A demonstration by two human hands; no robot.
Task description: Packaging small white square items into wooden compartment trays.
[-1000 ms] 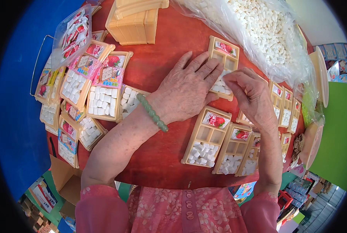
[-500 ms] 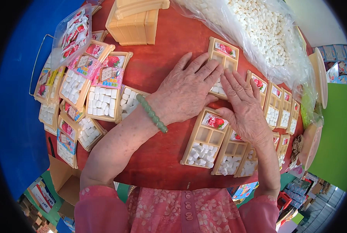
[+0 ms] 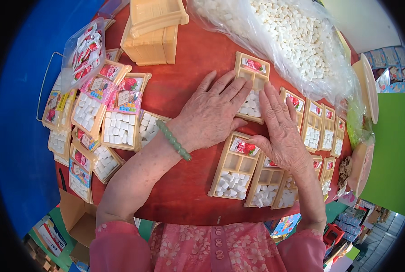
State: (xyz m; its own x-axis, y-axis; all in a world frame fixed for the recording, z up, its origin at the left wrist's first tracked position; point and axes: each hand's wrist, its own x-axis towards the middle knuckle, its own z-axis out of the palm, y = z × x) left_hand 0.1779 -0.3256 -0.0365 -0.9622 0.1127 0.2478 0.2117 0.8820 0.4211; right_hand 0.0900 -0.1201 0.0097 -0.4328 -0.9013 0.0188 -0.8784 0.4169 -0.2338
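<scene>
My left hand (image 3: 213, 111) lies palm down with its fingers stretched over the left side of a beige plastic tray (image 3: 259, 81). My right hand (image 3: 281, 136), fingers extended too, rests along that tray's right edge. White marshmallow-like pieces (image 3: 251, 109) fill its near compartment, and a strawberry-printed packet (image 3: 253, 65) lies in the far one. Both hands partly cover the tray, and neither grips anything visible. Nearer to me, below the right thumb, another tray (image 3: 235, 161) holds a similar packet and white pieces. Parts of the trays beside it are hidden by my right wrist.
More filled trays (image 3: 312, 121) stand in rows at the right. A clear bag of white pieces (image 3: 293, 41) spreads across the far right. Packed trays (image 3: 120, 129) pile up at the left, beside a clear tub of packets (image 3: 83, 54). Stacked beige trays (image 3: 150, 45) stand at the back.
The whole view has shifted slightly, so the table's things sit a little lower and further left. Both hands stay at the same tray; more white pieces show between them.
</scene>
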